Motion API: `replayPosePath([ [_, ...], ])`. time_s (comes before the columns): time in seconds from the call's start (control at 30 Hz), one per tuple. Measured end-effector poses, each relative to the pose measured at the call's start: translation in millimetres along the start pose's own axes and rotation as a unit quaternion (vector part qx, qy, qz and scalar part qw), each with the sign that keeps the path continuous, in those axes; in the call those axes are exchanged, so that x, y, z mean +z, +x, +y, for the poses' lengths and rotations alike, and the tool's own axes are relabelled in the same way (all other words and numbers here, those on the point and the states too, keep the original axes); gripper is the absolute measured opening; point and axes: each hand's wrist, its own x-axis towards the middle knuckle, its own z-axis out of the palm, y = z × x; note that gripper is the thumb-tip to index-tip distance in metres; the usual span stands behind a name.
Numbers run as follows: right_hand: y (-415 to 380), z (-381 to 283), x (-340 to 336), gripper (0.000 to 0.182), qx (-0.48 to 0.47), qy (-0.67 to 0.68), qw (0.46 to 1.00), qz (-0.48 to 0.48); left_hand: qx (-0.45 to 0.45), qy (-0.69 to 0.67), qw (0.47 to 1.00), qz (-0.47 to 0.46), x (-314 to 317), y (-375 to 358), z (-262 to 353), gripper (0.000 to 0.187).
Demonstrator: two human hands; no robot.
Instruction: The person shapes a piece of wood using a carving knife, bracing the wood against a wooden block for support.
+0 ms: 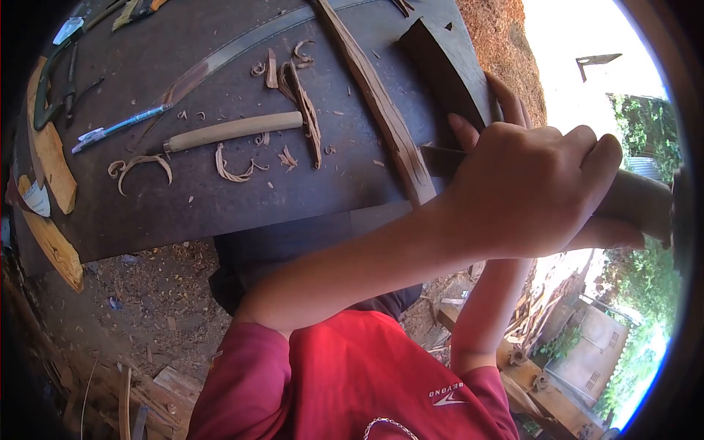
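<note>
My left hand (pixel 528 191) reaches across to the right and is closed around a thick, round wooden handle (pixel 636 199). A dark, flat piece (pixel 440 158) sticks out on the near-wrist side of the fist; whether it belongs to the handle is hidden. Behind the left hand, my right hand (pixel 506 99) shows only a few fingertips, which grip the lower end of a dark wooden block (pixel 455 70). A long, carved wooden strip (pixel 381 106) lies beside them, its pale cut end at the bench's front edge.
The dark bench (pixel 293 202) carries curled shavings (pixel 235 167), a tool with a pale wooden handle (pixel 235 132), a blue pen (pixel 121 128), a long curved strip (pixel 242 48) and a clamp (pixel 45 95). Wood offcuts (pixel 55 165) stand at left. Sawdust and scraps cover the ground.
</note>
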Motion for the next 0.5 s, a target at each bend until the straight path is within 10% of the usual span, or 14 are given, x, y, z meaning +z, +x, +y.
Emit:
replayPosePath([
  [0.5, 0.2, -3.1, 0.6, 0.058, 0.009, 0.010, 1.000, -0.006, -0.017, -0.014, 1.000, 0.002, 4.4, -2.1, -4.2, 0.071],
])
